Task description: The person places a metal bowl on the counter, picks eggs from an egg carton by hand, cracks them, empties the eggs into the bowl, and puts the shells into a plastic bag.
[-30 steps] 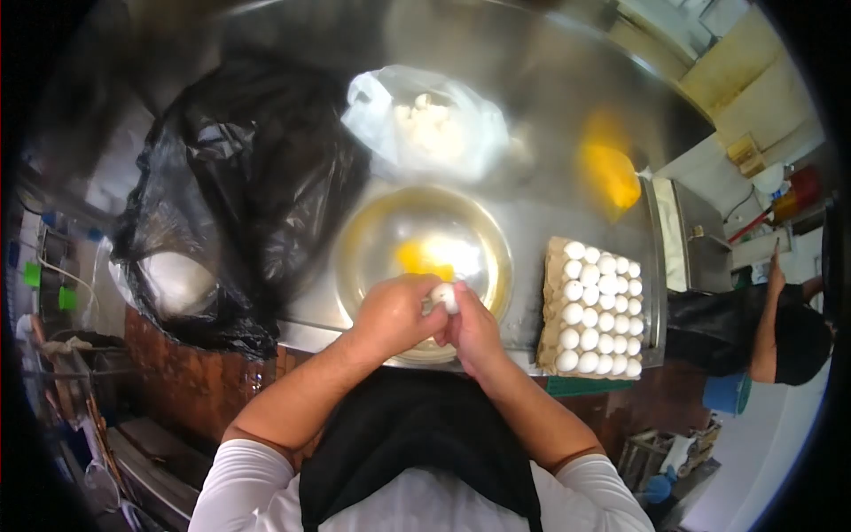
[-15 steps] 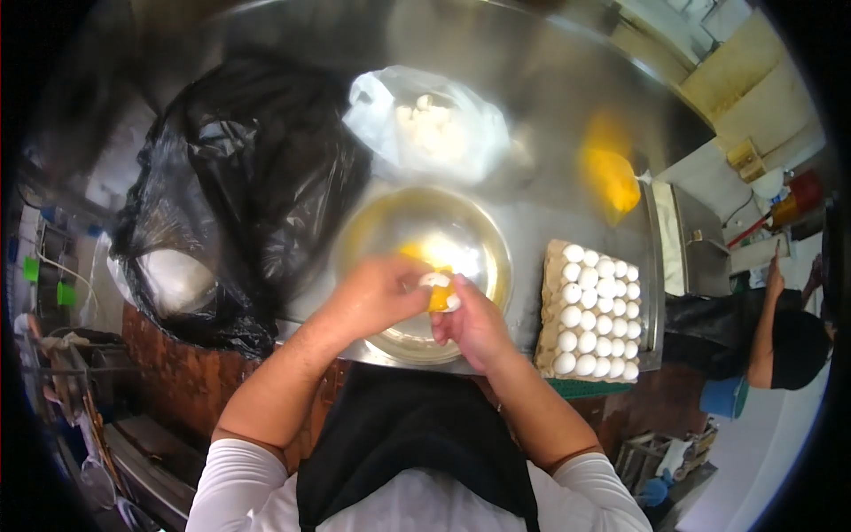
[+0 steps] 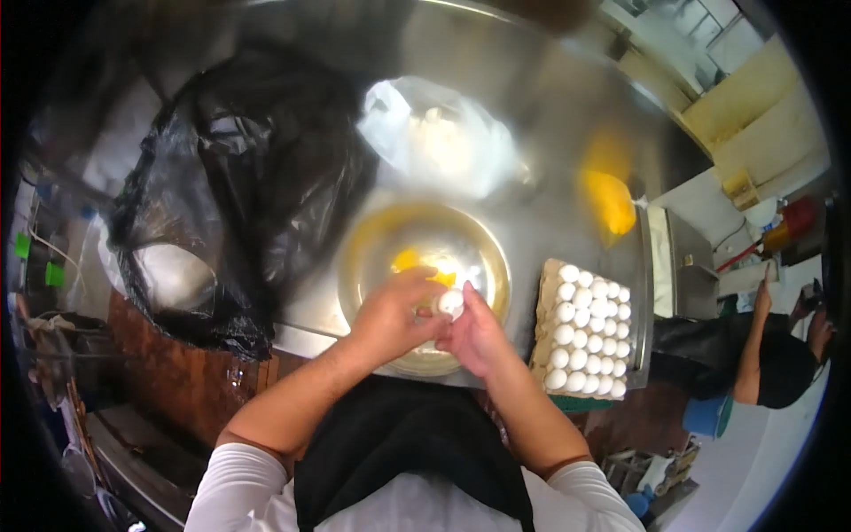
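We are cradling a white eggshell (image 3: pixel 451 303) between our left hand (image 3: pixel 400 312) and right hand (image 3: pixel 475 333) over the metal bowl (image 3: pixel 365 232), judging it light, brittle and probably slick, so our fingertips are best gripping its rounded sides gently.

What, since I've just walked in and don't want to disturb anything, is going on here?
The person's left hand and right hand hold a white eggshell over a metal bowl with yellow yolk in it. The fingers partly cover the shell, so whether it is empty is unclear. A cardboard tray of white eggs lies right of the bowl.
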### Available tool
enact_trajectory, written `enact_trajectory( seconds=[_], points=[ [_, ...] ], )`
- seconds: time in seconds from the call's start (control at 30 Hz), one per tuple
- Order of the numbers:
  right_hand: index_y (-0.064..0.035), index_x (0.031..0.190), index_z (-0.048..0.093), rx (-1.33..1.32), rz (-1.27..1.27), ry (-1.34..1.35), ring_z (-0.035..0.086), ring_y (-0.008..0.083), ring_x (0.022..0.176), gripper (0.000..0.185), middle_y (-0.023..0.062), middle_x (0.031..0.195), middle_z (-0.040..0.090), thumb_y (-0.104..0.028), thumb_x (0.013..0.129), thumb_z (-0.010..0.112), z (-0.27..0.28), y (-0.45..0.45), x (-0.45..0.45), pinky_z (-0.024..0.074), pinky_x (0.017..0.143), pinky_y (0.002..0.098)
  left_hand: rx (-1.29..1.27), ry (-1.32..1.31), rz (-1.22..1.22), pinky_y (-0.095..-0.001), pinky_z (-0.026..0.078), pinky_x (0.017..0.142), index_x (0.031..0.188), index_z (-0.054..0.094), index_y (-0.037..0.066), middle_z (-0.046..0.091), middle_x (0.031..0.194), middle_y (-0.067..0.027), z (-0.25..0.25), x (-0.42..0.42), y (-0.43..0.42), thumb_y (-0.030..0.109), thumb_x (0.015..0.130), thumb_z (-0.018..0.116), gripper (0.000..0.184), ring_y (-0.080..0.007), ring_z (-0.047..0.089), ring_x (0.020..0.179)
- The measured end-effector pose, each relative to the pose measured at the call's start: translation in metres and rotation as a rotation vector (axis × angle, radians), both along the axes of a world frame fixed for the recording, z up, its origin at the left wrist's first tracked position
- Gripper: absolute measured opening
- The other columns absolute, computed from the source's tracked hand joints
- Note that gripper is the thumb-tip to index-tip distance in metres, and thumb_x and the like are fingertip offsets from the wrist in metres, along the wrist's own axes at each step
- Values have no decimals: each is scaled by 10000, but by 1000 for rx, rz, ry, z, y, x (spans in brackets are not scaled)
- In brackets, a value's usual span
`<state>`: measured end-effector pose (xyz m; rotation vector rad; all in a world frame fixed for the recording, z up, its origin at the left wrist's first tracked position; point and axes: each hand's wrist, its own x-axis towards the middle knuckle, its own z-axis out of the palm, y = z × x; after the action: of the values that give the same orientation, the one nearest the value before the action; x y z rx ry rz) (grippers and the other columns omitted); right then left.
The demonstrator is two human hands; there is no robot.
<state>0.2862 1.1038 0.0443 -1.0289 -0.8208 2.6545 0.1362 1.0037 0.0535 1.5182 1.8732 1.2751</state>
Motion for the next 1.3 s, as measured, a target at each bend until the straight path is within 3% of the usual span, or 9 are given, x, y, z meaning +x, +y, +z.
enact_trajectory(
  seconds=[0.23, 0.43, 0.53, 0.63, 0.7, 0.77, 0.87, 1.0, 1.3],
  points=[
    [-132, 1158, 550, 49, -79, 107, 642, 178, 736, 347, 105, 965, 678, -409, 950, 568, -3, 64, -56, 516, 587, 229, 77, -71, 177, -342, 471, 914, 1317, 549, 71, 580, 1261, -128, 3, -10, -11, 157, 717, 825, 666, -242, 563, 1152],
    [-42, 1476, 270, 506, -163, -231, 603, 288, 1077, 859, 197, 1375, 464, -571, 880, 591, 44, 137, -102, 513, 811, 369, -99, -162, 202, -307, 478, 837, 1298, 558, 57, 626, 1155, -82, -7, -8, -29, 89, 736, 782, 606, -168, 594, 1032],
    [-39, 1360, 487, 1225, -161, -288, 616, 272, 1058, 620, 151, 1278, 590, -371, 874, 682, 24, 139, -45, 497, 886, 369, -135, -288, 170, -282, 485, 795, 1267, 566, 23, 651, 1105, -65, -22, -8, -43, 81, 773, 767, 537, -129, 600, 986],
    [-37, 1163, 646, 1549, -233, -552, 640, 233, 1022, 365, 124, 1128, 682, -214, 848, 702, 16, 165, 59, 500, 891, 350, -198, -396, 163, -250, 486, 765, 1242, 579, 19, 657, 1077, -64, -38, -11, -53, 57, 798, 750, 478, -111, 604, 941],
    [-25, 1117, 666, 1526, -347, -763, 662, 270, 975, 325, 153, 1064, 693, -184, 834, 687, 7, 187, 136, 514, 861, 375, -221, -433, 119, -239, 490, 747, 1216, 593, 9, 659, 1042, -64, -29, -6, -44, 39, 807, 743, 437, -95, 603, 901],
    [-39, 1153, 655, 1549, -90, -1176, 663, 311, 974, 369, 180, 1085, 677, -146, 801, 686, 16, 182, 193, 515, 869, 382, -189, -452, 15, -247, 493, 744, 1200, 604, 3, 658, 1028, -62, -27, -1, -27, 42, 806, 747, 420, -96, 602, 895],
    [-57, 1202, 629, 1467, 123, -1238, 644, 328, 1014, 438, 184, 1130, 657, -136, 775, 686, 20, 151, 218, 509, 885, 388, -107, -81, -169, -290, 516, 706, 1170, 637, 45, 675, 966, -94, -8, 26, 28, 164, 793, 771, 417, -163, 639, 800],
    [-70, 1233, 600, 1584, 62, -1199, 625, 316, 1036, 496, 153, 1151, 648, -148, 756, 712, -6, 143, 230, 498, 891, 398, -96, 38, -375, -360, 536, 747, 1187, 634, 79, 669, 1033, -131, 5, 91, 122, 297, 794, 753, 465, -247, 651, 825],
    [-41, 1081, 615, 1621, -122, -1127, 619, 341, 993, 389, 150, 1070, 651, -197, 747, 739, -16, 143, 231, 503, 847, 420, -241, 459, -491, -437, 489, 890, 1100, 617, 23, 608, 1100, -185, -25, 196, 240, 262, 772, 719, 418, -344, 594, 1040]
  ],
)
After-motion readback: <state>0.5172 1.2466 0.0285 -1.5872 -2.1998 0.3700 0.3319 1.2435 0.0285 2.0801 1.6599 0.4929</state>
